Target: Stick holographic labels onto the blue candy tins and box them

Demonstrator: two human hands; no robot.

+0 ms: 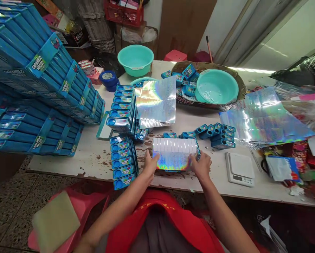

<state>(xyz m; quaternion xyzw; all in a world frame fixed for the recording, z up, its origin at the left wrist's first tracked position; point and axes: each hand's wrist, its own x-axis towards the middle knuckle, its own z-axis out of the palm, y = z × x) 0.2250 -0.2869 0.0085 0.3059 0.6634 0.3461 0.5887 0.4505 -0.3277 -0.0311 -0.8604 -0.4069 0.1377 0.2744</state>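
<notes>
A shiny holographic foil sheet (173, 161) lies in front of me at the table's near edge, with a row of white strips along its far side. My left hand (150, 164) is closed on its left edge, thumb on top. At the right edge my right hand (201, 164) grips the same sheet. Small blue candy boxes (187, 134) show behind it; what lies beneath is mostly hidden. To the left stand rows of blue boxes (123, 162) marked "Caramelo Macizo". More small boxes (223, 137) sit right of my hands.
Large stacks of blue packs (52, 66) rise at the left. Loose foil sheets (157, 102) lie behind my hands. A turquoise basin (217, 88) stands in a cardboard tray, another basin (135, 58) farther left. A white scale (240, 168) and a pink chair (91, 200) flank me.
</notes>
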